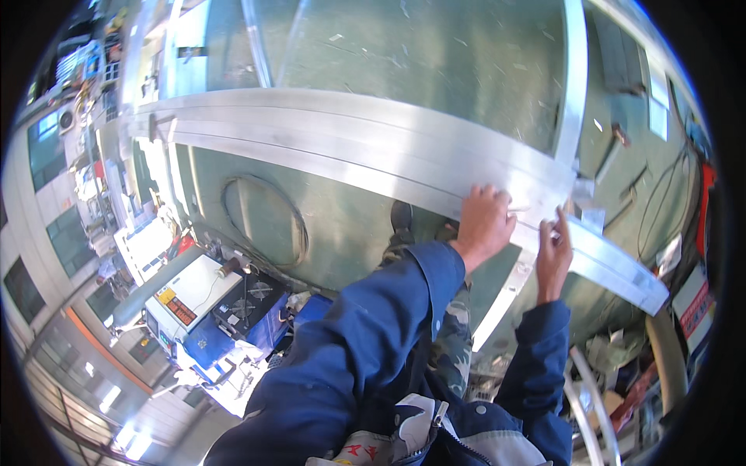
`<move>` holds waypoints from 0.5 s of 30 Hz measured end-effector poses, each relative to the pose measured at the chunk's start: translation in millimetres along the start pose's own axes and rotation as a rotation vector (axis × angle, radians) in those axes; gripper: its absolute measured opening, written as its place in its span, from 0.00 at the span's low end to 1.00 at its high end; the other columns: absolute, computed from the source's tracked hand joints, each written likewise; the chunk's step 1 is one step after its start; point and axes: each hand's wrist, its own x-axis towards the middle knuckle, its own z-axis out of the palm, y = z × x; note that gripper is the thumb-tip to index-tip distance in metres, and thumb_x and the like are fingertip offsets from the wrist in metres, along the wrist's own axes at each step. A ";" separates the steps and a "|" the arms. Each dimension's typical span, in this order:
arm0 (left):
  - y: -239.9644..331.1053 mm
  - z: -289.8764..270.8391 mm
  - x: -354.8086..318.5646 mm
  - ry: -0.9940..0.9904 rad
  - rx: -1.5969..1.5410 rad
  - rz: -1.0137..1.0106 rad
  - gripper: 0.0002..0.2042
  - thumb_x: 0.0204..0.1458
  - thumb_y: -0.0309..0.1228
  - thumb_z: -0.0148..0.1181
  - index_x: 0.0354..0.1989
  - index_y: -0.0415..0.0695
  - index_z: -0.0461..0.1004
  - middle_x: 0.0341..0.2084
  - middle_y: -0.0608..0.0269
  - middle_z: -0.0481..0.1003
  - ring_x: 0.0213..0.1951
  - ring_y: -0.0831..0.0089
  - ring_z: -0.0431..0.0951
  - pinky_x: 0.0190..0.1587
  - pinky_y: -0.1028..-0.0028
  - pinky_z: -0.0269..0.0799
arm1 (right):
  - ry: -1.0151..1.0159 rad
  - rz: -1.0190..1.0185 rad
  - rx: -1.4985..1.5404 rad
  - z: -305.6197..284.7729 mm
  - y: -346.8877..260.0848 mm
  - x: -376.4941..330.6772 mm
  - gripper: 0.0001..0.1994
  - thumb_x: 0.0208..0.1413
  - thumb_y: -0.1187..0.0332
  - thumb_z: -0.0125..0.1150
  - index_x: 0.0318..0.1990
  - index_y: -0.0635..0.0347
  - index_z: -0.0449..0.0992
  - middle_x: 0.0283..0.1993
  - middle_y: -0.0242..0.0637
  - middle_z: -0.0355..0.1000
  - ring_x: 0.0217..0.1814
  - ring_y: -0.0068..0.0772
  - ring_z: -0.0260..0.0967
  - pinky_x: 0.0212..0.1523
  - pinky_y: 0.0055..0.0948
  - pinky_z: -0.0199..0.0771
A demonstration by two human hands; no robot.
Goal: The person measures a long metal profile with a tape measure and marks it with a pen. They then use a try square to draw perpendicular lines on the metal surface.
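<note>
A long silvery metal beam (365,144), made of flat lengths lying side by side, runs across in front of me. My left hand (485,224) rests at its near edge with the fingers curled. A small pale sliver (519,208) shows by its fingertips; I cannot make out what it is or whether the hand grips it. Just to the right, my right hand (553,252) touches the near face of the beam. Its index finger is stretched out, apart from the more bent other fingers, and I see nothing held in it.
Metal crossbars (573,78) join the beam. A hammer (614,151) lies on the green floor at right, near cables. A coiled hose (264,221) lies at left, beside a white and blue machine (206,299). Loose scrap and tubes (594,404) fill the lower right.
</note>
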 end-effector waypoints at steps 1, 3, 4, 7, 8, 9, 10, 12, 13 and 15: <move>-5.2 -3.6 -3.7 -0.020 -0.075 -0.053 0.11 0.54 0.35 0.69 0.37 0.40 0.80 0.31 0.54 0.78 0.39 0.53 0.77 0.45 0.55 0.73 | -0.090 -0.006 0.161 11.0 0.6 -13.0 0.26 0.70 0.67 0.65 0.72 0.61 0.72 0.39 0.23 0.68 0.32 0.13 0.57 0.31 0.19 0.60; -14.8 -27.6 -18.4 0.012 -0.299 -0.266 0.14 0.57 0.38 0.69 0.38 0.38 0.80 0.29 0.52 0.79 0.35 0.53 0.80 0.42 0.58 0.75 | -0.342 0.093 0.212 33.1 -28.3 -43.3 0.26 0.72 0.63 0.63 0.73 0.63 0.69 0.43 0.27 0.72 0.37 0.14 0.62 0.37 0.19 0.65; -19.1 -32.9 -25.5 -0.005 -0.401 -0.378 0.15 0.58 0.40 0.69 0.39 0.37 0.80 0.28 0.51 0.80 0.33 0.53 0.81 0.40 0.60 0.76 | -0.434 0.099 0.240 46.9 -36.2 -59.1 0.28 0.73 0.61 0.62 0.75 0.63 0.67 0.50 0.32 0.75 0.45 0.20 0.69 0.46 0.23 0.72; -55.4 -37.7 -48.6 0.039 -0.683 -0.670 0.20 0.64 0.46 0.67 0.44 0.36 0.81 0.29 0.58 0.81 0.33 0.68 0.82 0.39 0.66 0.78 | -0.593 0.114 0.342 89.4 -55.7 -84.4 0.30 0.76 0.58 0.55 0.78 0.63 0.61 0.71 0.44 0.70 0.68 0.31 0.69 0.66 0.31 0.71; -65.3 -40.4 -54.2 0.091 -0.763 -0.715 0.22 0.65 0.48 0.65 0.45 0.36 0.81 0.31 0.59 0.81 0.34 0.69 0.81 0.39 0.67 0.78 | -0.597 0.064 0.372 105.5 -58.2 -86.6 0.29 0.77 0.57 0.55 0.78 0.63 0.62 0.72 0.45 0.69 0.71 0.32 0.67 0.68 0.31 0.70; -75.4 -55.2 -65.9 0.173 -0.849 -0.778 0.24 0.67 0.51 0.63 0.46 0.36 0.81 0.33 0.60 0.81 0.35 0.71 0.81 0.40 0.68 0.78 | -0.654 -0.009 0.338 118.7 -74.3 -92.7 0.29 0.76 0.57 0.55 0.77 0.63 0.62 0.73 0.44 0.68 0.72 0.32 0.66 0.69 0.32 0.70; -89.2 -69.9 -72.6 0.249 -0.936 -0.836 0.26 0.68 0.53 0.61 0.47 0.36 0.80 0.35 0.61 0.80 0.36 0.72 0.81 0.41 0.68 0.78 | -0.710 0.011 0.347 135.4 -89.4 -98.9 0.29 0.76 0.58 0.57 0.77 0.63 0.63 0.72 0.44 0.69 0.72 0.33 0.66 0.69 0.32 0.70; -111.6 -115.3 -77.5 0.283 -1.137 -0.915 0.30 0.69 0.58 0.55 0.51 0.37 0.79 0.39 0.60 0.80 0.39 0.71 0.81 0.44 0.69 0.78 | -0.822 0.015 0.377 168.7 -113.5 -102.2 0.30 0.74 0.59 0.60 0.76 0.64 0.64 0.70 0.44 0.70 0.69 0.33 0.69 0.68 0.33 0.71; -121.3 -137.3 -79.5 0.289 -1.239 -0.950 0.32 0.70 0.60 0.52 0.52 0.37 0.79 0.42 0.60 0.80 0.41 0.71 0.81 0.45 0.69 0.78 | -0.867 0.059 0.412 186.8 -127.5 -103.3 0.31 0.72 0.59 0.62 0.76 0.64 0.64 0.67 0.45 0.73 0.65 0.33 0.72 0.68 0.33 0.71; -159.9 -168.6 -89.2 0.415 -1.379 -0.937 0.37 0.71 0.63 0.46 0.65 0.37 0.74 0.51 0.58 0.78 0.50 0.70 0.80 0.56 0.68 0.76 | -0.903 -0.050 0.249 229.3 -155.5 -106.2 0.31 0.70 0.59 0.65 0.74 0.66 0.67 0.64 0.45 0.75 0.63 0.31 0.73 0.65 0.32 0.73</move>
